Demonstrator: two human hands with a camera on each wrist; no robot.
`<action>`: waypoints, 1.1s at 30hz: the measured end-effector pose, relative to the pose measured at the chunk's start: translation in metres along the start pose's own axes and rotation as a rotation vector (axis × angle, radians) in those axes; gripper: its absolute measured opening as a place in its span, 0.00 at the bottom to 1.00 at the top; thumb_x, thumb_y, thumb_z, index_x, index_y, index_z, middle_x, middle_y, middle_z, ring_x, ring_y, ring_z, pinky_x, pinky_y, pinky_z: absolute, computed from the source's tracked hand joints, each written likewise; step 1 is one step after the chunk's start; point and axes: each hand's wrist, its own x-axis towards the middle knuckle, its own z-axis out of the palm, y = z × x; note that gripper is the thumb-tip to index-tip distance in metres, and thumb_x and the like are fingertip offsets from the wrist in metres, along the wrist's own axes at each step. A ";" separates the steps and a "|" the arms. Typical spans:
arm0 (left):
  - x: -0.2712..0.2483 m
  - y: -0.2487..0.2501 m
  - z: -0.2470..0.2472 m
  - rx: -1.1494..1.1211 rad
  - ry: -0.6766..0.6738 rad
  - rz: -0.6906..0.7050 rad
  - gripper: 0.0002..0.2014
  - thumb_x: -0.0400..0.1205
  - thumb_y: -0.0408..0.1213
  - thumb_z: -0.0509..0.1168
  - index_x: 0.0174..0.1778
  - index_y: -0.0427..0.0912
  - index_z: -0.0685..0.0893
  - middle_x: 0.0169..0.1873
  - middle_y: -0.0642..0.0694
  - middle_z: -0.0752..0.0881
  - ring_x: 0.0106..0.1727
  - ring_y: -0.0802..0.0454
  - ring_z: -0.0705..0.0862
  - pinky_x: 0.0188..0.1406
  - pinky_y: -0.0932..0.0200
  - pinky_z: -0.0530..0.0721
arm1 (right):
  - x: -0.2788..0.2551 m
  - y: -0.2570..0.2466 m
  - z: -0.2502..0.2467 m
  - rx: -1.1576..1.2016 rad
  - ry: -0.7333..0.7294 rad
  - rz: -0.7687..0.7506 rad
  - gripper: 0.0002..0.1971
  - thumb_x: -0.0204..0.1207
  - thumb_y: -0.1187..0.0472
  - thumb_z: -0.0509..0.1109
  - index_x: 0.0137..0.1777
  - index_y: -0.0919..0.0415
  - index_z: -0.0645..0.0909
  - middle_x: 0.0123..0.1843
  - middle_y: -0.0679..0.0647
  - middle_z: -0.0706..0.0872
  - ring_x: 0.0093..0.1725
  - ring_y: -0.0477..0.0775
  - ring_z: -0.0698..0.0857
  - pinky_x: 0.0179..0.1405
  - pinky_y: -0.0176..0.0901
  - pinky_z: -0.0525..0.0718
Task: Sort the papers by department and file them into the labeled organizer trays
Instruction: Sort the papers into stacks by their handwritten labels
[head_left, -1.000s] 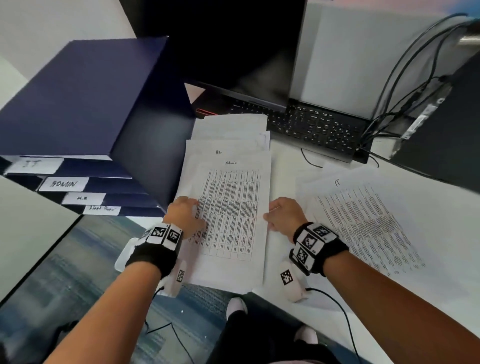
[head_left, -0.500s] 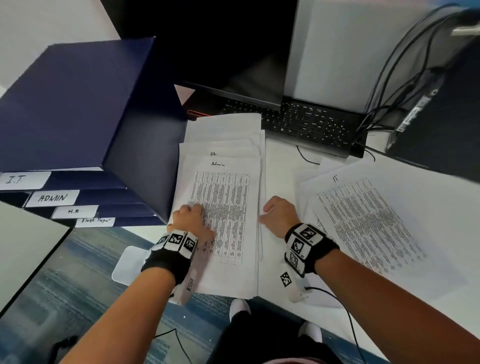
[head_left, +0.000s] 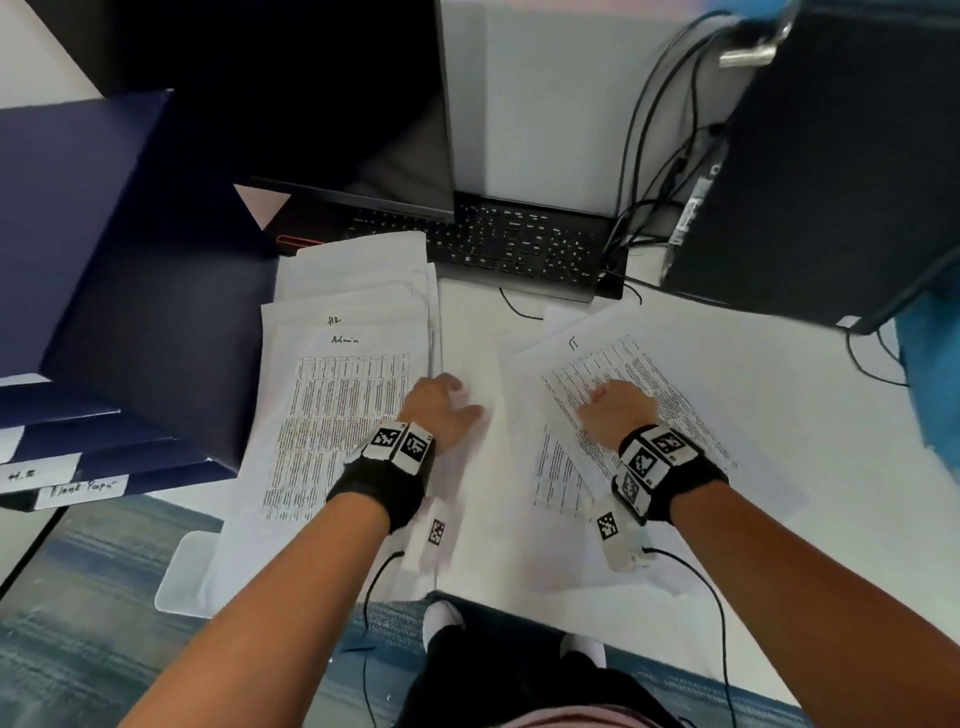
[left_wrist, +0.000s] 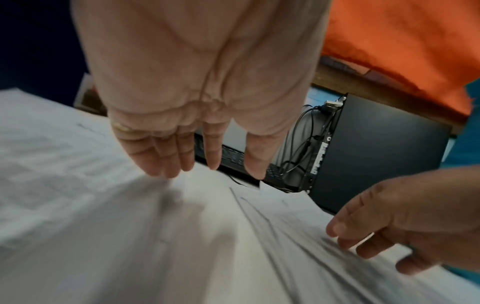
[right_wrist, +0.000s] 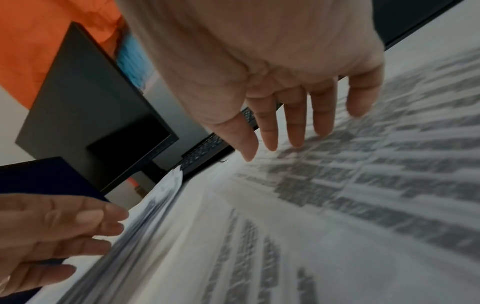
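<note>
White papers (head_left: 343, 415) lie unfiled beside the blue organizer (head_left: 130, 291); both spread hands, left hand (head_left: 441, 410) and right hand (head_left: 618, 410), have shifted away from it toward the IT pile (head_left: 675, 395).

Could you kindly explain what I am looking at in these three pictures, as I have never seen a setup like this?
There is no machine here: a person sorts papers with bare hands, wearing three cameras. The head view looks down from their forehead; the other two look along each wrist at the fingers.

On the white desk lie two spreads of printed sheets: the pile headed "Admin" on the left, with a sheet marked "HR" peeking out behind it, and the pile headed "IT" on the right. The left hand is over the blank paper between the two spreads; the right hand is on or just above the IT sheet. Both have their fingers stretched out, with no grip on anything.

At the far left stands the dark blue organizer with labeled trays. Behind are a keyboard and a dark computer case.
</note>
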 end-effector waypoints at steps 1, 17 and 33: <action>0.003 0.006 0.009 -0.059 -0.036 0.024 0.23 0.79 0.47 0.67 0.69 0.42 0.75 0.69 0.40 0.77 0.67 0.43 0.78 0.61 0.59 0.74 | 0.003 0.009 -0.003 -0.058 -0.003 0.013 0.21 0.72 0.55 0.64 0.65 0.58 0.78 0.67 0.57 0.81 0.68 0.62 0.77 0.70 0.60 0.74; 0.059 0.055 0.069 -0.106 0.002 0.077 0.32 0.76 0.42 0.71 0.75 0.49 0.68 0.72 0.43 0.74 0.71 0.43 0.74 0.70 0.54 0.74 | 0.014 0.082 -0.025 0.026 -0.113 -0.246 0.20 0.75 0.66 0.67 0.66 0.49 0.82 0.74 0.50 0.77 0.75 0.55 0.73 0.75 0.58 0.72; 0.076 0.087 0.059 0.008 -0.047 0.314 0.11 0.77 0.28 0.65 0.40 0.52 0.85 0.46 0.50 0.87 0.51 0.49 0.83 0.55 0.58 0.79 | 0.030 0.114 -0.039 0.117 0.172 -0.006 0.49 0.65 0.47 0.79 0.81 0.50 0.53 0.78 0.57 0.65 0.76 0.62 0.66 0.69 0.68 0.68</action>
